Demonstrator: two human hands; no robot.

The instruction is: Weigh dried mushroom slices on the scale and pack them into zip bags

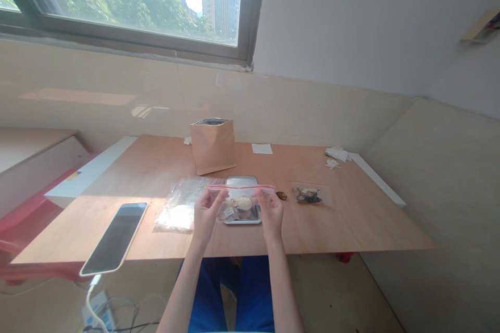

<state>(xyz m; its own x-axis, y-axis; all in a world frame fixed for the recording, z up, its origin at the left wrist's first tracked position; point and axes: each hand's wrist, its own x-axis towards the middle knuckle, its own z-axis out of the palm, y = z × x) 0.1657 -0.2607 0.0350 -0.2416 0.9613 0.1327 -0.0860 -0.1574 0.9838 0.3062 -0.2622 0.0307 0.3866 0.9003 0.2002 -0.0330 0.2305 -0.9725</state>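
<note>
Currently, we hold a red-striped clear bag (242,204) at lower centre, pinching its upper left part between left hand (204,212) thumb and fingers and its upper right part likewise with our right hand (273,212); both grips are closed. Pale pieces already lie inside, but we cannot tell whether its top is sealed. Right of centre, a second filled bag (310,194) lies flat on the table (344,231), so two portions look bagged. One dark piece (281,195) sits loose between them. Left of centre, clear plastic (177,208) lies near an upright, open-topped paper bag (213,148).
</note>
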